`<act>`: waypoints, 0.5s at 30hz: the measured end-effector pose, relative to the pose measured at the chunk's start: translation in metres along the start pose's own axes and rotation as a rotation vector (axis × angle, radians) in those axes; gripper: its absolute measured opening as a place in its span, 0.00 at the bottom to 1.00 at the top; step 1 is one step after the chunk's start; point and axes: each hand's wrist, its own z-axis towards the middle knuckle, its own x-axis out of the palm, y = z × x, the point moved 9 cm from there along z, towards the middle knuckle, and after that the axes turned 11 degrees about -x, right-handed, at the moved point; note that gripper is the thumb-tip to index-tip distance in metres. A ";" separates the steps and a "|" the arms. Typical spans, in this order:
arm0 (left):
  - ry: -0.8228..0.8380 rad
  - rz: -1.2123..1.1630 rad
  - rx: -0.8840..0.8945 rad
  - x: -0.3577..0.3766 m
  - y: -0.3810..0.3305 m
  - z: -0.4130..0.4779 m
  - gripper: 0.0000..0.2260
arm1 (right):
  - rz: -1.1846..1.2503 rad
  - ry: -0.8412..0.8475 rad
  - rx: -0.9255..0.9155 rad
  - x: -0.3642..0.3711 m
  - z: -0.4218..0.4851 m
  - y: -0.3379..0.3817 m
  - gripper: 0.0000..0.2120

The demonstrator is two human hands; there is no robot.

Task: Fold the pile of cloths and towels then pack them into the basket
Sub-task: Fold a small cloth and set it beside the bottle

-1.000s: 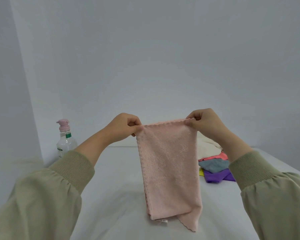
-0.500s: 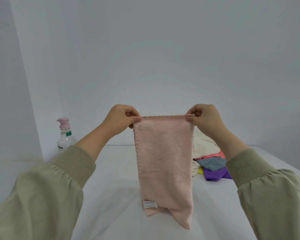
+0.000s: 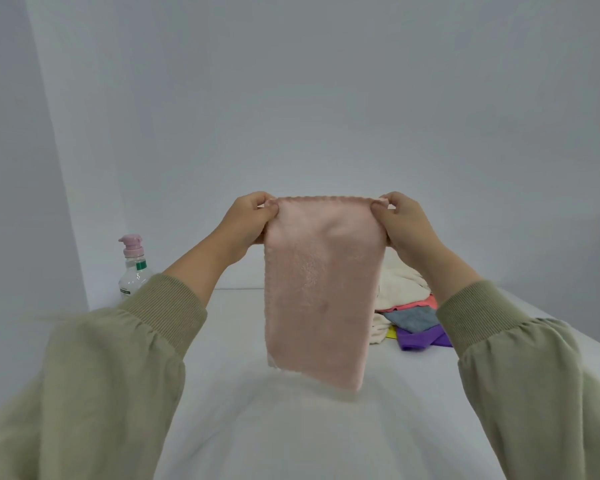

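In the head view, a person holds a pink towel [image 3: 323,289] up in front of them, above a white counter [image 3: 291,427]. The left hand [image 3: 248,221] pinches the towel's top left corner and the right hand [image 3: 404,223] pinches the top right corner. On each hand the fingers [image 3: 269,211] are curled, with the thumb pressed against them through the cloth. The top edge, which is scalloped, runs taut and level between the two hands. The towel hangs straight down as a narrow panel. Its lower edge slants, lower on the right, and is blurred, so it may be just above the counter or brushing it; I cannot tell which.

Behind the towel and to the right, a pile of cloths [image 3: 409,306] lies on the counter: cream on top, then coral, grey-blue, a sliver of yellow and purple. At the far left, near the wall, stands a clear pump bottle [image 3: 134,268] with a pink top. Olive-green sleeves [image 3: 118,375] with ribbed cuffs cover both forearms.
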 end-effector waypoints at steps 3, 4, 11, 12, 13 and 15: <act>0.025 -0.115 -0.041 0.002 -0.007 -0.005 0.11 | 0.173 -0.008 0.026 -0.002 -0.003 0.010 0.05; 0.040 -0.150 -0.062 0.002 -0.007 -0.006 0.11 | 0.230 -0.009 0.036 -0.002 -0.004 0.012 0.06; 0.032 -0.112 -0.177 -0.004 0.018 0.012 0.04 | 0.136 0.028 0.108 -0.006 0.005 -0.014 0.12; 0.012 -0.066 -0.186 -0.006 0.028 0.018 0.04 | 0.073 0.049 0.112 -0.004 0.007 -0.024 0.12; -0.010 -0.004 -0.196 -0.007 0.040 0.025 0.04 | 0.017 0.064 0.115 0.000 0.010 -0.035 0.13; -0.063 0.174 -0.208 -0.007 0.064 0.038 0.05 | -0.099 0.086 0.111 0.007 0.013 -0.059 0.15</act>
